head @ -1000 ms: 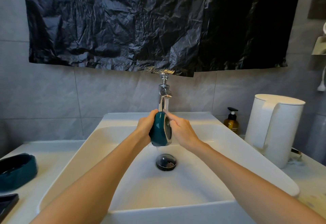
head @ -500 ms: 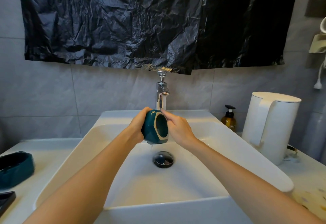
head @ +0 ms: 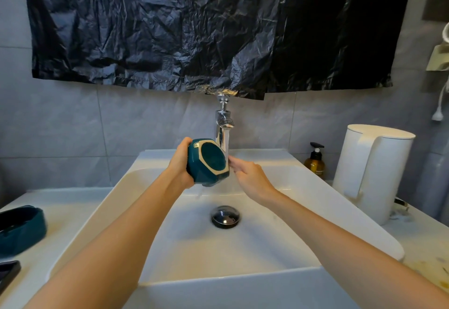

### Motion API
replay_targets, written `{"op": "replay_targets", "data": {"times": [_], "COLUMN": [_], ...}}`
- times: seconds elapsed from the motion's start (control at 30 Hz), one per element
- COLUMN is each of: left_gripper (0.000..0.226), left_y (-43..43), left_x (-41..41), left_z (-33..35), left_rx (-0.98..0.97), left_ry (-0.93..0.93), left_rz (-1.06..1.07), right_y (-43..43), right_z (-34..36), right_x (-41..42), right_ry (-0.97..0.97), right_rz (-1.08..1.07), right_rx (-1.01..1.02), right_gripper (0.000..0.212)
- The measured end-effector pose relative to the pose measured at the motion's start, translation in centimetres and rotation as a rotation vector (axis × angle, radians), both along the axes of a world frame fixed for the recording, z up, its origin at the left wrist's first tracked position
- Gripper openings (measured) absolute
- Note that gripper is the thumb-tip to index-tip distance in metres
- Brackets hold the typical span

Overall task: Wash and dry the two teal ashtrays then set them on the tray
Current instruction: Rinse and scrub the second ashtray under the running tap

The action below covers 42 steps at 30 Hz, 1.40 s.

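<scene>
Held on its side under the chrome tap: a glossy teal ashtray, faceted, its octagonal underside turned to the camera with a pale unglazed rim around a teal centre. Left hand clamped around its back edge; right hand just beside it, fingers loosely apart, touching the ashtray's right edge at most by the fingertips. Water running off below into the smooth white rectangular sink, round metal drain plug at the bottom. On the white table at far left, a second teal ashtray, upright, beside a flat black tray corner. At right, a white matte kettle and amber pump bottle. Behind, grey wall tiles and crinkled black plastic sheeting.
</scene>
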<state>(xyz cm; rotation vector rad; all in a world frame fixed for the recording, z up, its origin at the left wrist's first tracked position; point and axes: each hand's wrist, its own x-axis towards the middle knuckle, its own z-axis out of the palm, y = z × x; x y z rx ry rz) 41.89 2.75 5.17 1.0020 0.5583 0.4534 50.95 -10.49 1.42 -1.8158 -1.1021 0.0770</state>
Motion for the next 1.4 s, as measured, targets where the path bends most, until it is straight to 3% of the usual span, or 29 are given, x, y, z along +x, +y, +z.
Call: {"op": "replay_targets", "data": {"times": [0.17,0.4,0.63,0.8,1.0,1.27,1.4], "left_gripper": [0.026,0.021,0.018,0.031,0.043,0.044,0.043], "left_y": [-1.1,-0.7,0.0,0.4,0.7,-0.6,-0.4], "left_x": [0.7,1.2,1.3,1.5,2.4,3.1,3.2], "left_z": [-0.3,-0.4,-0.6,-0.4,-0.5,-0.7,-0.9], "left_rx": [0.018,-0.172,-0.192,-0.214,-0.213,-0.156,-0.098], "left_ry": [0.041,-0.033,-0.039,-0.07,-0.078,-0.055,-0.007], "left_rz": [-0.01,0.135,0.207,0.275,0.337,0.352,0.362], "right_y": [1.3,0.6,1.2,0.8,0.4,-0.1,-0.3], "right_z": [0.8,-0.3,0.7,0.3,0.9,0.6,0.5], "right_x": [-0.5,-0.6,-1.2,-1.2,-4.0,-3.2,-4.1], "right_ry": [0.17,0.206,0.292,0.337,0.22,0.234,0.121], "right_rz": [-0.008,0.029,0.028,0.029,0.197,0.145,0.155], "right_rx": [0.025,-0.038,-0.085,-0.052,-0.117,-0.101,-0.086], "right_gripper": [0.06,0.049,0.058,0.04,0.073,0.068,0.071]}}
